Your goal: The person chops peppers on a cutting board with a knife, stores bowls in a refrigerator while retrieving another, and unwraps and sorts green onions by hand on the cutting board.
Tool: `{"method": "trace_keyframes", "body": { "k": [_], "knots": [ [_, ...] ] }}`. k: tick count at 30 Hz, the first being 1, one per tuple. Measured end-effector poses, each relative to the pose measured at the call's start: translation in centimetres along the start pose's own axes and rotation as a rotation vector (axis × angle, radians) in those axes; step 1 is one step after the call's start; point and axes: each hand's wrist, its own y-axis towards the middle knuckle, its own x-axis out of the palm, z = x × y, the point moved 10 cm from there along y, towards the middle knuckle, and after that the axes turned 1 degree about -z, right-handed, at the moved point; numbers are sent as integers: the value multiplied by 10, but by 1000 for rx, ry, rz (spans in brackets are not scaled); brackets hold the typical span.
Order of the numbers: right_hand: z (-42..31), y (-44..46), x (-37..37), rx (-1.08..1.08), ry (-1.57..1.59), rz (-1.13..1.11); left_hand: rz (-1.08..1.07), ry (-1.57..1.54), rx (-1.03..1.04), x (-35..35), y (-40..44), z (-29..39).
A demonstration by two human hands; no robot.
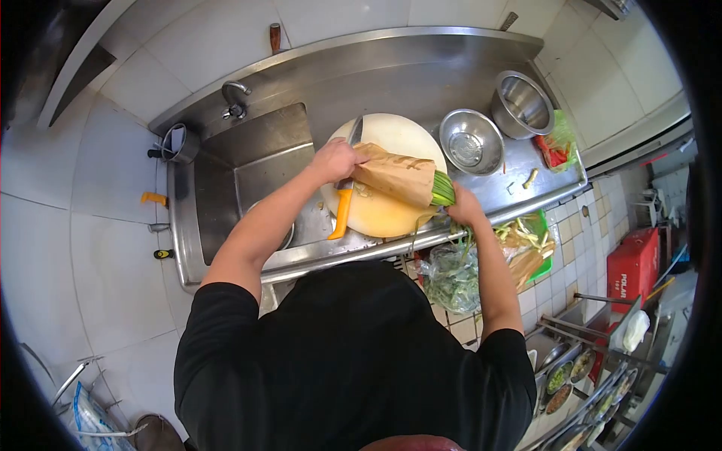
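Over a round white cutting board (pixel 391 128) lies a brown paper wrap (pixel 395 174) around a bundle of long green vegetables (pixel 442 189). My left hand (pixel 337 161) is closed on the wrap's left end. My right hand (pixel 466 206) is closed round the green bundle where it sticks out of the wrap's right end. A knife with a yellow handle (pixel 341 214) rests on the board's left side, its blade pointing away from me and partly hidden by my left hand and the wrap.
Left of the board is a sink basin (pixel 259 169) with a faucet (pixel 235 100). Two metal bowls (pixel 471 143) (pixel 523 105) and a bag with red items (pixel 555 150) stand right. Below the counter edge are a bag of greens (pixel 453 279) and a green crate (pixel 543 263).
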Motion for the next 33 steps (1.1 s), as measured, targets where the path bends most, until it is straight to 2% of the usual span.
{"method": "trace_keyframes", "body": {
  "k": [2,3,5,7,10,12,15,18,19,20,23,25,26,28,30,32,33],
  "knots": [
    [-1,0,-2,-15,23,-2,-120,137,-23,-8,6,-2],
    [-6,-4,-5,-39,52,-1,-70,168,19,-25,8,-2],
    [-7,-4,-8,-61,102,12,-198,355,-4,-72,11,-11],
    [2,-1,-6,-57,146,32,-100,112,-110,-133,1,-53],
    [15,5,-2,-36,108,24,-37,162,-102,-193,-26,-86],
    [8,8,2,2,45,14,-39,-56,-308,-212,-45,-100],
    [-17,8,-4,68,-24,31,101,-275,-399,-214,-88,-154],
    [-34,20,11,59,-52,2,253,-384,-519,-220,-168,-172],
    [-38,21,15,59,-53,-44,228,-363,-570,-216,-200,-177],
    [-42,21,18,63,-60,-89,311,-378,-624,-211,-238,-176],
    [-67,-4,-7,178,-367,-187,416,-674,-881,-159,-376,-175],
    [-69,-1,-29,212,-414,-196,587,-955,-984,-91,-494,-173],
    [-69,4,-32,222,-440,-205,652,-1040,-1108,-57,-554,-158],
    [-73,32,-40,75,-367,-114,774,-1130,-1344,0,-641,-117],
    [-77,79,-31,-224,-287,-30,877,-1136,-1579,46,-725,-46],
    [-87,122,-18,-240,-48,-50,918,-1149,-1744,84,-780,20],
    [-93,135,-1,-196,155,-133,928,-1162,-1838,109,-804,46]
  ]
}}
